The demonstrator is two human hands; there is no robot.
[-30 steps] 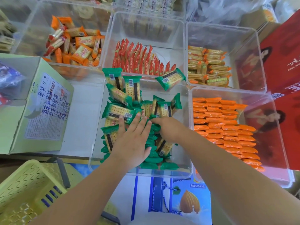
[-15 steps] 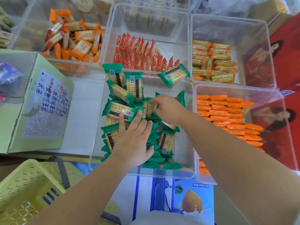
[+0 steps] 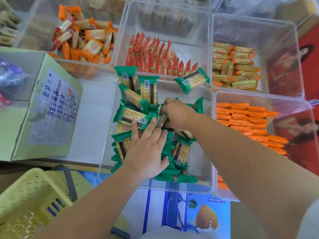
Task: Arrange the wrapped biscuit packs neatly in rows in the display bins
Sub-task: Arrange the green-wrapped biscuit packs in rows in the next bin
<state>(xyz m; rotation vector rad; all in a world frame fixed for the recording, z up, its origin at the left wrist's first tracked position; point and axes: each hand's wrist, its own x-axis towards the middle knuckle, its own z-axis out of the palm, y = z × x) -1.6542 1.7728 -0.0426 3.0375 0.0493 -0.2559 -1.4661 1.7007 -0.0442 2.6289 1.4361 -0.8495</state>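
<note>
The left hand (image 3: 146,152) is lying flat, fingers spread, pressing down on the green packs (image 3: 128,116) in the middle bin (image 3: 200,187) at the centre of the frame. Its fingertips are touching a pack lying crosswise. The right hand (image 3: 176,114) is reaching in from the right with fingers curled, pinching one pack (image 3: 161,121) on edge, just beyond the left fingertips.

Most green packs are sitting in the left half of the bin: those under the left palm are standing on edge in a row, long axes running left to right across the frame. Higher up, several are lying loose and tilted, two of them leaning upright against the bin's far wall. One more pack (image 3: 192,80) is resting on the far rim, tilted, its long axis slanting up to the right.

Around the bin, red packs (image 3: 155,56) are standing in rows in the bin above, orange packs (image 3: 248,121) are lying in rows in the bin at right, and a mixed pile (image 3: 86,40) is filling the upper-left bin. A green box (image 3: 43,107) is sitting at left and a yellow basket (image 3: 25,200) at lower left.
</note>
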